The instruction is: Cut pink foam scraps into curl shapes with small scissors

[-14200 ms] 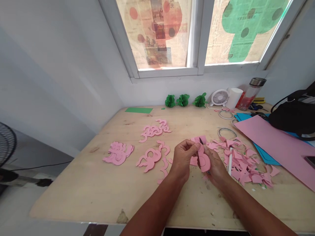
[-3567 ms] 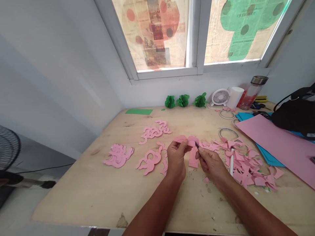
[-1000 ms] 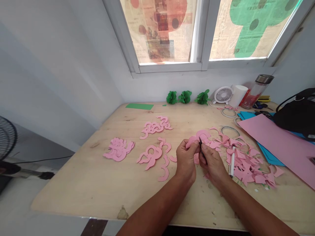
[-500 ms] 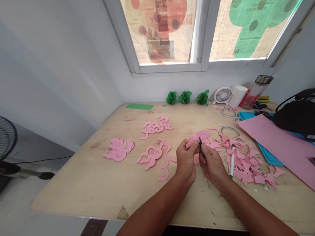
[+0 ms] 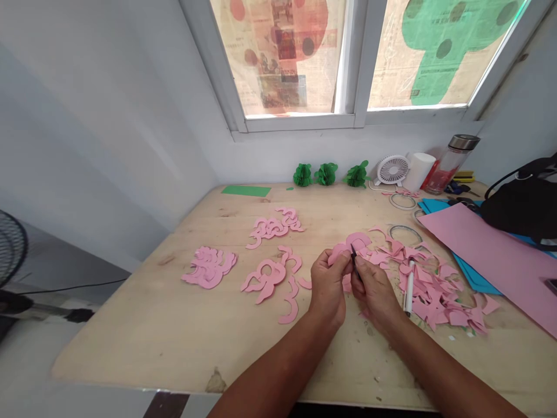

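My left hand [image 5: 329, 285] pinches a curved pink paper piece [image 5: 337, 253] between thumb and fingers. Closed around small dark scissors [image 5: 354, 258], my right hand [image 5: 375, 290] is close beside it, with the blades at the paper and the handles mostly hidden by the fingers. Another rounded pink piece [image 5: 358, 240] shows just beyond the blades; whether it joins the held paper I cannot tell. Left of my hands lie curly pink cutouts [image 5: 272, 276], with a further cluster [image 5: 275, 225] behind them and a layered pile [image 5: 209, 267] farther left.
Pink scraps [image 5: 435, 290] heap up on the right, a white pen [image 5: 409, 287] among them. Tape rolls [image 5: 404, 233], pink sheet [image 5: 487, 255], blue sheets [image 5: 478, 281] and a black bag [image 5: 517, 203] lie beyond. Green paper ornaments [image 5: 326, 174], small fan [image 5: 393, 170] and bottle [image 5: 452, 165] line the wall.
The whole view has shifted very slightly. The scissors' blades look a little more apart at the paper; both hands stay in nearly the same place.
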